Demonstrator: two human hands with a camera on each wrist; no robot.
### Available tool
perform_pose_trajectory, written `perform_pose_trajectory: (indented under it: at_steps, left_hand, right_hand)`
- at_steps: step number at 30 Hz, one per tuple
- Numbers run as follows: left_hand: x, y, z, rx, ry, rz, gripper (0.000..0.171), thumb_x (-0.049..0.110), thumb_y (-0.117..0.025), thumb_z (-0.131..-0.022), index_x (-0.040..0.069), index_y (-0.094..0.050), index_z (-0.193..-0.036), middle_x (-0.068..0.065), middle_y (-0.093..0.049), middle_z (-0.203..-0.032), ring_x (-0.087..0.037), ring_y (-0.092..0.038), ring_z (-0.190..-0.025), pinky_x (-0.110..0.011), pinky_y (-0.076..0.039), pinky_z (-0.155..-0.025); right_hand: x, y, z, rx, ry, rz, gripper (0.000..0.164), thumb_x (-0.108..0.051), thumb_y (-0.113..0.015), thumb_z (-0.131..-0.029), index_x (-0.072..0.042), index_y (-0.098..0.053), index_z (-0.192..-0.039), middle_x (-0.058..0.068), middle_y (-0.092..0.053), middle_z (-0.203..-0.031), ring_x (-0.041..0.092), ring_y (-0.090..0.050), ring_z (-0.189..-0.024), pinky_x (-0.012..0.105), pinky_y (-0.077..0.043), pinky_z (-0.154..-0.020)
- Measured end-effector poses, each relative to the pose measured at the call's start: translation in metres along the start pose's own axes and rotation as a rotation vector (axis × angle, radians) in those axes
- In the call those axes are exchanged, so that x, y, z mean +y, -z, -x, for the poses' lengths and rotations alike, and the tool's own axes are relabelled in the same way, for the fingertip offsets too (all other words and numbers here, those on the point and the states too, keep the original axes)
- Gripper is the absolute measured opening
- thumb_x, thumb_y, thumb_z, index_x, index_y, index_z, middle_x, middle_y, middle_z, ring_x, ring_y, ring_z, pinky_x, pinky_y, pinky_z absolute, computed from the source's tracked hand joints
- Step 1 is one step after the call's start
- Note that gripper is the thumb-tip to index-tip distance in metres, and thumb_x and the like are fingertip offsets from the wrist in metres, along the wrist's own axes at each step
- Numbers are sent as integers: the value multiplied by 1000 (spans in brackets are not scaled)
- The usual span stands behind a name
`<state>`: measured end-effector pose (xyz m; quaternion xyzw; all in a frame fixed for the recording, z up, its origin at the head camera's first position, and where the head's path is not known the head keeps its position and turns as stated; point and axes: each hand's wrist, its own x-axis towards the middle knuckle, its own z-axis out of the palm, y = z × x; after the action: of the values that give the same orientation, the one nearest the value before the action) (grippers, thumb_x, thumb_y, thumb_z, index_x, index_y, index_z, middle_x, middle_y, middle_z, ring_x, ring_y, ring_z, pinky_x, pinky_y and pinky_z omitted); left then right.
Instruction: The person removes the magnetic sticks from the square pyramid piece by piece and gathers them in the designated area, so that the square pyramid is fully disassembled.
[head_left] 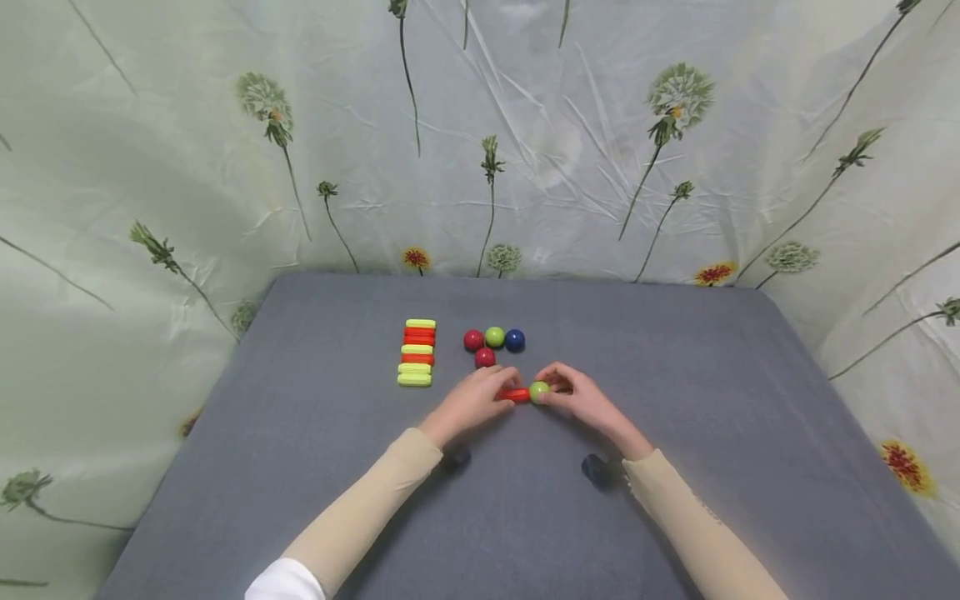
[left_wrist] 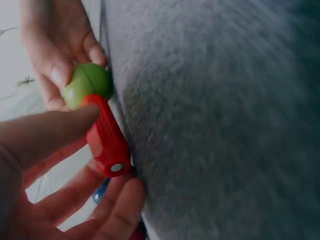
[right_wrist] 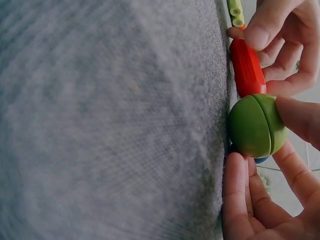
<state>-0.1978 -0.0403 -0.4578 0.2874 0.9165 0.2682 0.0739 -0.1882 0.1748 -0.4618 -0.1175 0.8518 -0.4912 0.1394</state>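
Note:
My left hand (head_left: 480, 398) pinches a short red stick (head_left: 515, 395) that lies on the grey table (head_left: 315, 467). My right hand (head_left: 573, 393) pinches a green ball (head_left: 538, 391) whose side touches the stick's end. In the left wrist view the red stick (left_wrist: 107, 142) meets the green ball (left_wrist: 87, 86), with my fingers (left_wrist: 50, 132) along it. In the right wrist view the green ball (right_wrist: 256, 125) sits between my fingertips (right_wrist: 300, 117), the red stick (right_wrist: 246, 67) behind it.
A row of yellow and red sticks (head_left: 417, 352) lies at the left of the hands. Two red balls (head_left: 473, 340), a green ball (head_left: 494, 337) and a blue ball (head_left: 514, 340) sit just beyond them. Flowered cloth (head_left: 525, 133) hangs around the table.

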Motion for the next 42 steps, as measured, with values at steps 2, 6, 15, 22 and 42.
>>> perform_pose_trajectory:
  at_steps: [2, 6, 15, 22, 42]
  left_hand:
    - [3, -2, -2, 19, -17, -51, 20, 13, -70, -86, 17, -63, -104, 2, -59, -93, -14, -55, -84, -31, -50, -78]
    - [3, 0, -4, 45, -38, -95, 19, 9, -70, -84, 16, -64, -101, 1, -58, -86, -14, -53, -78, -28, -50, -71]
    - [-22, 27, 27, 86, 27, 93, 17, 4, -72, -81, 13, -67, -94, 4, -64, -86, -12, -57, -79, -29, -50, -75]
    - [-52, 51, 66, 261, 39, 29, 20, -4, -76, -75, 8, -67, -88, 0, -61, -86, -18, -56, -78, -35, -50, -72]
    - [-78, 51, 80, 325, 97, -45, 24, -11, -76, -69, 6, -66, -84, -4, -56, -85, -24, -56, -81, -40, -49, -74]
  right_hand:
    - [0, 0, 0, -3, 6, -9, 30, -20, -68, -90, -4, -60, -114, 11, -61, -110, 25, -58, -100, 43, -45, -87]
    - [0, -1, 0, 5, 22, -15, 30, -19, -68, -90, -3, -60, -114, 12, -62, -109, 26, -58, -99, 45, -45, -87]
    - [-1, -1, -3, 33, 31, -29, 28, -20, -69, -89, -5, -62, -112, 8, -63, -103, 19, -59, -89, 33, -47, -76]
    - [-6, -1, -12, 56, 10, -68, 28, -16, -68, -89, -4, -60, -114, 12, -63, -103, 19, -63, -77, 31, -49, -66]
    - [-27, -19, -50, 151, -25, 13, 27, -12, -66, -90, -3, -58, -114, 17, -62, -105, 20, -64, -74, 33, -53, -67]
